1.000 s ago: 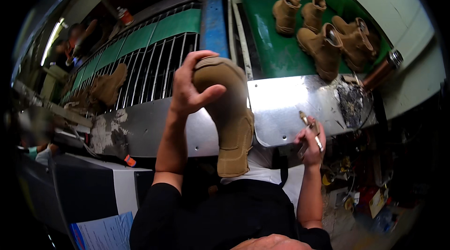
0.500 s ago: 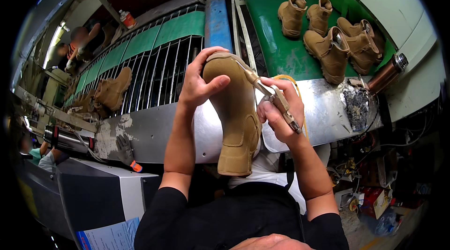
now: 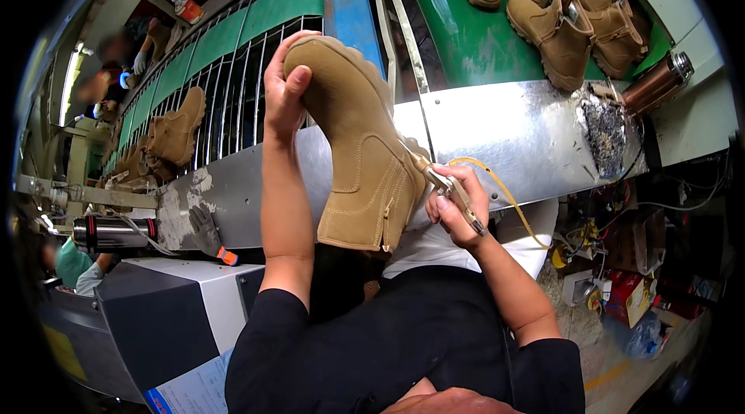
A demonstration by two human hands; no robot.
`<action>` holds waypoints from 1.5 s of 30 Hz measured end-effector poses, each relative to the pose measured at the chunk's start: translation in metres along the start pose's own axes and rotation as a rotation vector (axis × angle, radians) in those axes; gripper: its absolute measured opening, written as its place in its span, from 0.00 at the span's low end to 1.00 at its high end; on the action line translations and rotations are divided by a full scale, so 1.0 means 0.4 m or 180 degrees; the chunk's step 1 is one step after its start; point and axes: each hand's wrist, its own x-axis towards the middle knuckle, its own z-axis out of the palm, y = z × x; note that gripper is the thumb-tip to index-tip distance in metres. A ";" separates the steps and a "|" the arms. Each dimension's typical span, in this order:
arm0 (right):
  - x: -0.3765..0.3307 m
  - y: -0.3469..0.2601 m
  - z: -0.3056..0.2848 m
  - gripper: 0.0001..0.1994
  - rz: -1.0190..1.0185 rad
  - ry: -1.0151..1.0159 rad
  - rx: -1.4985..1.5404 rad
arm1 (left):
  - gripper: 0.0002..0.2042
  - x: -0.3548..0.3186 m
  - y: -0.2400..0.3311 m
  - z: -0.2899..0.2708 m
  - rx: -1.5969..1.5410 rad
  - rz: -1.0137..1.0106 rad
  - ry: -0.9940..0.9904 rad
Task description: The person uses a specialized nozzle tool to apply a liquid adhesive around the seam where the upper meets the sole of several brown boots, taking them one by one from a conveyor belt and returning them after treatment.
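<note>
A tan suede ankle boot hangs tilted in front of me, toe up and away, its side zip and shaft opening toward my body. My left hand is wrapped round the toe, thumb on the upper and fingers behind, partly hidden. In my right hand is a metal air blow gun with a brass-coloured front and a thin nozzle. That nozzle points at the boot's edge by the sole, near the heel; whether it touches I cannot tell. A yellow hose runs near the gun.
Several tan boots stand on a green belt at the far right. More boots lie on a wire rack at left. A grey glove rests on the metal ledge. Two flasks flank me. Other people work at far left.
The boot has swung left and turned, so its zip side now shows. The gun's nozzle has shifted from the toe edge to the heel end. My view has also shifted slightly.
</note>
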 end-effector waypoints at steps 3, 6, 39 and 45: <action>-0.027 0.005 -0.004 0.19 0.0164 0.0051 0.0109 | 0.38 -0.015 -0.002 -0.021 0.0043 0.0034 0.0075; -0.050 0.017 -0.017 0.19 0.0297 0.0056 0.0080 | 0.39 -0.031 -0.018 -0.048 0.0078 -0.0009 0.0311; -0.005 0.068 0.039 0.19 0.0580 0.0409 -0.0507 | 0.30 -0.733 0.147 0.053 -0.0411 -0.3472 0.1150; -0.023 0.055 0.041 0.19 0.0626 0.0326 -0.0451 | 0.36 -0.700 0.107 0.160 -0.1231 -0.3649 0.0555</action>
